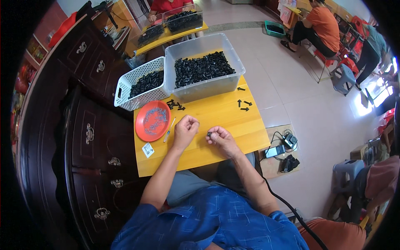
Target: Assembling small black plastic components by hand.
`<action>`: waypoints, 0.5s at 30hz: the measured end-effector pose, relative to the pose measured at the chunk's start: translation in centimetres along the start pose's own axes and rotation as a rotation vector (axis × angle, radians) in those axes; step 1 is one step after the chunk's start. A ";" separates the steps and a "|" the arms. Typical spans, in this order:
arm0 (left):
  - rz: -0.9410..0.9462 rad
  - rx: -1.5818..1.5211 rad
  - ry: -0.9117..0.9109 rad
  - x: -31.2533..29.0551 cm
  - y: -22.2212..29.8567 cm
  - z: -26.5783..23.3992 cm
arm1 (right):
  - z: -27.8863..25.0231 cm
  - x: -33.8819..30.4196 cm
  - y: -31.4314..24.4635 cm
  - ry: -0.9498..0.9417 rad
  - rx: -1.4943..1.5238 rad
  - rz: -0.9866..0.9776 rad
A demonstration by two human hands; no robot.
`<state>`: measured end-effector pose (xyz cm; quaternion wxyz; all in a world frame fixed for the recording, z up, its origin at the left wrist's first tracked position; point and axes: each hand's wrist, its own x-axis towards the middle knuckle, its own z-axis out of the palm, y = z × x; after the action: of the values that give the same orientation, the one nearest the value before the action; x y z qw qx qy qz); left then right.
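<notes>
My right hand (pixel 223 141) pinches a small black plastic part (pixel 209 134) between thumb and fingers, above the yellow table (pixel 200 156). Close by on its left, my left hand (pixel 186 130) is closed in a pinch; whatever its fingertips hold is too small to make out. Left of that hand lies a red plate (pixel 141 125) with a scatter of thin silvery pins (pixel 156 120). A slim pen-like tool (pixel 169 131) rests between plate and hand. Several black pieces (pixel 175 105) lie beyond the plate, and a few more black pieces (pixel 244 109) toward the right edge.
Along the table's far side stand a clear bin (pixel 200 91) and a white perforated basket (pixel 125 100), both with black parts. A dark wooden cabinet (pixel 100 146) borders the left. At right, a low board (pixel 280 164) carries devices and cables. Other people sit working nearby.
</notes>
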<state>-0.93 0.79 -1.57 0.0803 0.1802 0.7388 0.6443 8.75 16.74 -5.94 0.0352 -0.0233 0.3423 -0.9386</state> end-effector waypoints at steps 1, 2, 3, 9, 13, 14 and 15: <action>-0.001 -0.004 -0.002 -0.6 1.0 0.1 | -0.1 -0.1 -0.1 0.004 -0.003 0.000; -0.080 -0.046 -0.042 -1.2 2.0 0.1 | -0.3 -0.1 -0.1 0.010 -0.002 -0.004; -0.158 -0.084 -0.075 -1.9 2.9 0.0 | -0.2 -0.1 -0.1 0.009 0.001 -0.005; -0.168 -0.135 -0.199 -3.6 3.9 -0.1 | 0.3 0.0 0.0 -0.004 -0.012 -0.022; -0.153 -0.154 -0.253 -4.0 3.6 0.4 | 0.1 0.0 0.2 -0.003 -0.014 -0.022; -0.145 -0.164 -0.270 -4.1 3.7 0.5 | 0.0 0.0 0.2 0.007 -0.010 -0.013; -0.139 -0.174 -0.285 -4.2 3.7 0.5 | 0.0 0.0 0.3 0.018 -0.005 -0.002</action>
<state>3.76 0.07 1.50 0.2437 0.2106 0.6722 0.6666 8.78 16.51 -6.13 0.0312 -0.0153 0.3451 -0.9379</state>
